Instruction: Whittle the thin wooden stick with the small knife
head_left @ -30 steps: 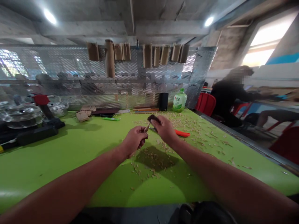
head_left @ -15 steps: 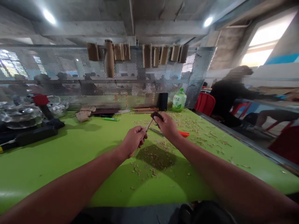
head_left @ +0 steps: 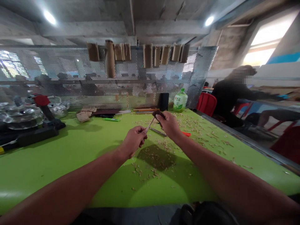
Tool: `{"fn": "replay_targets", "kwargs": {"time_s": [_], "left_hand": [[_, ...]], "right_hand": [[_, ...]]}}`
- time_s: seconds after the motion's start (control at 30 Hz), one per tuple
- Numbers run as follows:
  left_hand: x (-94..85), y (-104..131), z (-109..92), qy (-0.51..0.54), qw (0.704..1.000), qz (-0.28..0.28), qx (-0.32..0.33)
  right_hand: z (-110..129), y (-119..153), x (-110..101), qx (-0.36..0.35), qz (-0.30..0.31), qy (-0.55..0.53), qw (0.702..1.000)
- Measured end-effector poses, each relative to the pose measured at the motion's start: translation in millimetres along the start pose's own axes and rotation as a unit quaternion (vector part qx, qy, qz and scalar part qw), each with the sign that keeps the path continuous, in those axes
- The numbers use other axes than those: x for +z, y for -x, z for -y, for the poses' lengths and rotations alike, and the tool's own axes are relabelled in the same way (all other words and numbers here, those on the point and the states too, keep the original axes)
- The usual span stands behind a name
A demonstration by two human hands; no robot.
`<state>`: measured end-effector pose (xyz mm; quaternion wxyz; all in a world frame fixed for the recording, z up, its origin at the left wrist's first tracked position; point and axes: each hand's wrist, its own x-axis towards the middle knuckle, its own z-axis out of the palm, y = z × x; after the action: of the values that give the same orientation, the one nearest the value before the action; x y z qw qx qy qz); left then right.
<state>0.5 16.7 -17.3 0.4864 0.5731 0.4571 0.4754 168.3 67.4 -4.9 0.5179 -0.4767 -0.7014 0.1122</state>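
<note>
My left hand [head_left: 134, 140] is closed around the lower end of a thin, pale wooden stick [head_left: 149, 125], which slants up to the right. In my right hand [head_left: 170, 125] a dark brown folded piece of sandpaper [head_left: 155, 113] is pinched at the stick's upper end. Whether it wraps fully round the stick is hidden by the fingers. Beneath my right hand lies a tool with a narrow metal blade [head_left: 157, 132] and an orange handle [head_left: 186, 134], partly covered by the wrist. Curled wood shavings [head_left: 154, 156] are scattered on the green tabletop [head_left: 105, 184] below both hands.
A green-capped bottle [head_left: 180, 100] and a black box [head_left: 164, 101] stand at the back. Gloves [head_left: 84, 115] and a green cutter [head_left: 111, 119] lie left of them. A power tool [head_left: 44, 125] sits far left. A seated person [head_left: 231, 93] works at the right.
My right hand and the sandpaper have shifted slightly up and to the right along the stick, showing more of its length. My left hand stays nearly in place.
</note>
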Motion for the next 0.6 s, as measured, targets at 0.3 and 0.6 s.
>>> {"fn": "replay_targets", "kwargs": {"time_s": [0.3, 0.6], "left_hand": [[-0.9, -2.1, 3.4, -0.016, 1.000, -0.005, 0.010], [-1.0, -3.4, 3.7, -0.047, 0.998, -0.030, 0.026]], "right_hand": [[3.5, 1.9, 0.7, -0.029, 0.033, 0.001, 0.999], [-0.5, 2.8, 2.9, -0.055, 0.057, 0.007, 0.997]]}}
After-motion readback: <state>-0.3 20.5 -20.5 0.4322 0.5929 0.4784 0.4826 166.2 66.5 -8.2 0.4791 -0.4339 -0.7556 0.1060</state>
